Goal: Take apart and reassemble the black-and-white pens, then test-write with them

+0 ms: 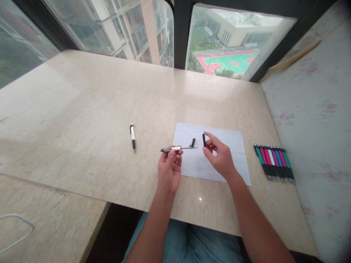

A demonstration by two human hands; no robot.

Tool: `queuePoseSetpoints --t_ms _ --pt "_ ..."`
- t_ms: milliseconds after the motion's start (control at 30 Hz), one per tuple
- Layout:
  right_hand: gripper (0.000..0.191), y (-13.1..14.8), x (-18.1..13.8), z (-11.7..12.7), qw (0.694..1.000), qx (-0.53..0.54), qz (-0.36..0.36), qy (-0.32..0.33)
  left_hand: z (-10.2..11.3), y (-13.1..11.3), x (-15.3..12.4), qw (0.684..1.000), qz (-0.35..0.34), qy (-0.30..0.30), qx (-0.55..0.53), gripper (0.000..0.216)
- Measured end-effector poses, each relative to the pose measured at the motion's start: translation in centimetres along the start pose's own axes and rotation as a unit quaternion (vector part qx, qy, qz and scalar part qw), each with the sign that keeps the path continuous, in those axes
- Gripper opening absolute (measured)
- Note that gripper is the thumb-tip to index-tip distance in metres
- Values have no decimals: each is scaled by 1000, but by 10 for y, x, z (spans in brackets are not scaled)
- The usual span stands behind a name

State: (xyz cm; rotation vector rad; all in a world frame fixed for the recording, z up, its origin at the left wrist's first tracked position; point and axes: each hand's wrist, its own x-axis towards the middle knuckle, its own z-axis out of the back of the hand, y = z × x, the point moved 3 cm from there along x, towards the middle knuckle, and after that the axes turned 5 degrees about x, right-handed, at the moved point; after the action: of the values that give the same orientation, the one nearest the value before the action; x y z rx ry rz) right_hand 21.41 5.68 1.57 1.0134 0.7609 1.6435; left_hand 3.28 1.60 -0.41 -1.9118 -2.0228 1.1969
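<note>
My left hand [170, 168] is closed around a white-and-black pen barrel [175, 148], held level. A thin refill [189, 148] sticks out of its right end, toward my other hand. Between thumb and fingertips, my right hand [218, 155] pinches a short black rubber grip sleeve [203, 140], upright and apart from the refill. Under both hands lies a sheet of paper [214, 171] with rows of writing. On it, just beyond the refill, rests a small black pen part [193, 141] with a tiny piece beside it, too small to make out.
A white-and-black pen [132, 138] lies on the stone-patterned counter [90, 120] to the left. Several coloured pens [274, 162] form a row at the right, near the papered wall [318, 128]. Windows border the far edge. A white cable [30, 223] is at lower left.
</note>
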Motion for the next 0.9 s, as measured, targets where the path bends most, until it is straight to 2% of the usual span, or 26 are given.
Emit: queuePoseSetpoints --t_ms 100,200,267,433,600,900 --pt "46 6 -1 4 994 108 -15 -21 1 -1 0 1000 -18 -9 6 20" --pt "17 11 -2 9 984 169 -18 -51 2 -3 0 998 -47 -26 18 21" --pt "8 14 -1 12 981 184 -15 -67 2 -4 0 997 -63 -33 29 22" --pt "8 19 0 18 978 195 -5 -73 3 -4 0 996 -76 -32 39 24" --pt "9 21 -2 16 987 150 3 -55 3 -4 0 997 -64 -35 31 23" --pt "11 30 -4 -3 993 106 45 24 -4 2 -5 997 -30 14 67 23"
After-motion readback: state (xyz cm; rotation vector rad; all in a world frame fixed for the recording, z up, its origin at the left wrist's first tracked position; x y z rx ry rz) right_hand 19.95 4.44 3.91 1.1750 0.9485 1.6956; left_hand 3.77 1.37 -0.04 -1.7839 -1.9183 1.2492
